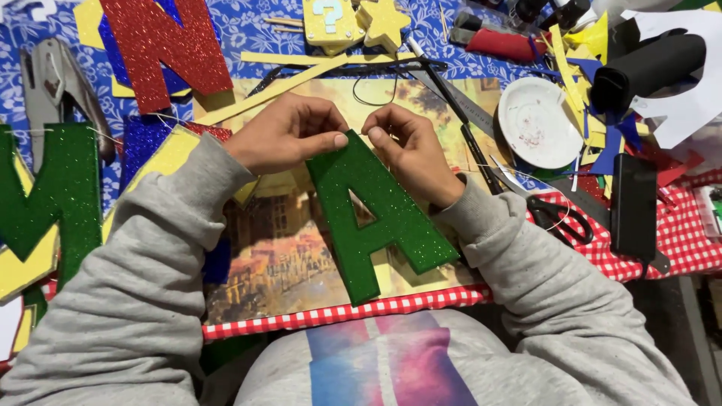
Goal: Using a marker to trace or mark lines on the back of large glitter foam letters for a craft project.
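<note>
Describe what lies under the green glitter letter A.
Under the green letter A lies a printed picture board, resting on a red checked cloth. The picture's part beneath the letter is hidden.

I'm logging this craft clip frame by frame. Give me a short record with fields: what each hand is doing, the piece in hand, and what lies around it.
left hand: pinches the top of the green letter, thumb on its face
right hand: pinches the same top, from the other side
green letter: glittery, A-shaped, over a picture board
left of it: another green letter, red letter
right of it: scissors, white lid, black roll
</note>
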